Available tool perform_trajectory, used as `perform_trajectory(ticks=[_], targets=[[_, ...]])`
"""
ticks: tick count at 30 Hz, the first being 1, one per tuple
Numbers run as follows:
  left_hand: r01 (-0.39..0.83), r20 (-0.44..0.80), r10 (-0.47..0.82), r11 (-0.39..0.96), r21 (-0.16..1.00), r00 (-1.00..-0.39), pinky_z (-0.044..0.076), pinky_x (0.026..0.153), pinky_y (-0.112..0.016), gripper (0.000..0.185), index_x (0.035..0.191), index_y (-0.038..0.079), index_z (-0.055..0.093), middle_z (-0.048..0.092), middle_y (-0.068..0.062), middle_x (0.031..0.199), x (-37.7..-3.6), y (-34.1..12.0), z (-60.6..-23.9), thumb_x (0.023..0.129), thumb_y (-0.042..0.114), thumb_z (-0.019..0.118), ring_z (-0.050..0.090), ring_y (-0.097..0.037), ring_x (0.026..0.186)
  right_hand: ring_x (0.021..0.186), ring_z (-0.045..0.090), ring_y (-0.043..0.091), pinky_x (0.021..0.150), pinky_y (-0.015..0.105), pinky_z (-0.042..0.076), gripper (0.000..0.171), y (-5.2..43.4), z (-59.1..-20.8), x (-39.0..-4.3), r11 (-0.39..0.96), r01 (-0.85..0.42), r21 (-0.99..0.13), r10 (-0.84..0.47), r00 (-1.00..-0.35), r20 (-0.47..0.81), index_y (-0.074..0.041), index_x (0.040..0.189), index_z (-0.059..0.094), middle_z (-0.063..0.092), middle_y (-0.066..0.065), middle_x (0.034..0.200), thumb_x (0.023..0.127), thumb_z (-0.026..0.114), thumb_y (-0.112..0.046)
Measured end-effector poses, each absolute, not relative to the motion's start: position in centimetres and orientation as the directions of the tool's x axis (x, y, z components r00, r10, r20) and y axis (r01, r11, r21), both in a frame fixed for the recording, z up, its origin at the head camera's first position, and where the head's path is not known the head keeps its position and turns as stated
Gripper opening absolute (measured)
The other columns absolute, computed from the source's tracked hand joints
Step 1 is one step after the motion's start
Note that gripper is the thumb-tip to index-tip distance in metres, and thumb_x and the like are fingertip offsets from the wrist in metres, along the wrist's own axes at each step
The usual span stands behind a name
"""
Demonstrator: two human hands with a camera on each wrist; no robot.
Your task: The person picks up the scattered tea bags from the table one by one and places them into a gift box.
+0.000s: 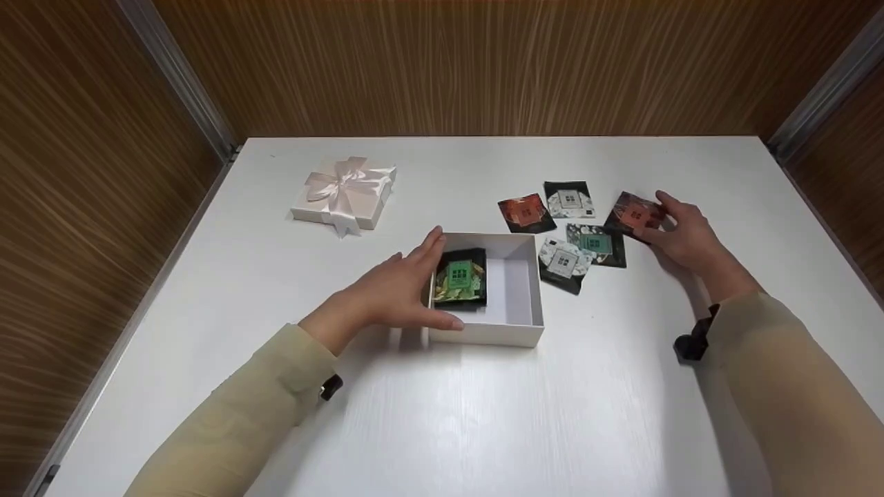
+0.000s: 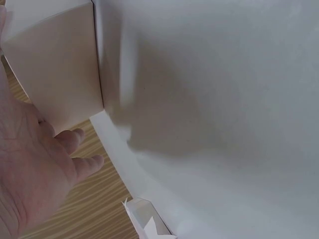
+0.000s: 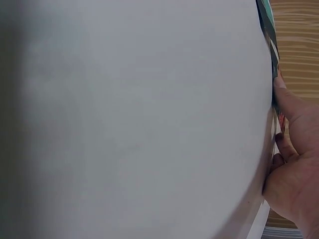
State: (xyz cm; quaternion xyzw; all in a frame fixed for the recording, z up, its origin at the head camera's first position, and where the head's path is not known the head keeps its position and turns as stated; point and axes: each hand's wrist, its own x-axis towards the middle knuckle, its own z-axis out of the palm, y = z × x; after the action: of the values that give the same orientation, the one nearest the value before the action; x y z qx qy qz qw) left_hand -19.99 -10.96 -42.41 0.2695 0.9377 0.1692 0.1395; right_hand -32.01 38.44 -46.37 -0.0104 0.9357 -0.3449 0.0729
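Both hands work: left hand (image 1: 397, 286) rests spread against the open box (image 1: 514, 324) holding one packet (image 1: 459, 279); right hand (image 1: 684, 235) pinches another packet (image 1: 635, 215), probably bound for the box next.

It looks like a staged recording booth rather than a home. A bare white table (image 1: 483, 414) sits boxed in by wood-grain panel walls (image 1: 483, 62) with metal corner strips (image 1: 183, 76).
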Motion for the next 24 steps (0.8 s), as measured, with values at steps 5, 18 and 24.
perform_trajectory(ticks=[5,18,24], targets=[[0.463,-0.164,0.556,0.795,0.393,-0.815,0.021,0.128,-0.056,0.144,0.171,0.013,-0.006,-0.012,0.001,0.178,-19.98,-10.96,-42.39,0.074,0.097,0.059,0.039,-0.029,0.153,0.156,0.011,0.055,0.125,0.069,0.014,0.092,38.61,-46.23,-31.96,0.745,0.026,-0.666,-0.076,-0.989,-0.124,-0.007,0.171,0.008,0.024,0.040,0.163,0.106,0.068,-0.031],[0.465,-0.171,0.556,0.798,0.384,-0.814,0.021,0.128,-0.057,0.144,0.171,0.013,-0.007,-0.014,0.002,0.177,-19.95,-10.92,-42.31,0.075,0.096,0.060,0.039,-0.034,0.152,0.151,0.029,0.050,0.124,0.064,0.024,0.083,39.05,-46.52,-32.02,0.717,0.064,-0.694,-0.037,-0.991,-0.130,-0.011,0.172,0.009,0.029,0.033,0.166,0.109,0.062,-0.027],[0.461,-0.167,0.553,0.797,0.389,-0.816,0.020,0.128,-0.056,0.143,0.171,0.014,-0.007,-0.012,-0.001,0.178,-19.91,-10.96,-42.34,0.075,0.096,0.060,0.036,-0.033,0.154,0.145,0.032,0.045,0.123,0.062,0.027,0.080,39.10,-46.51,-31.91,0.689,0.085,-0.719,-0.020,-0.990,-0.137,-0.015,0.172,0.010,0.031,0.030,0.165,0.111,0.059,-0.028]])
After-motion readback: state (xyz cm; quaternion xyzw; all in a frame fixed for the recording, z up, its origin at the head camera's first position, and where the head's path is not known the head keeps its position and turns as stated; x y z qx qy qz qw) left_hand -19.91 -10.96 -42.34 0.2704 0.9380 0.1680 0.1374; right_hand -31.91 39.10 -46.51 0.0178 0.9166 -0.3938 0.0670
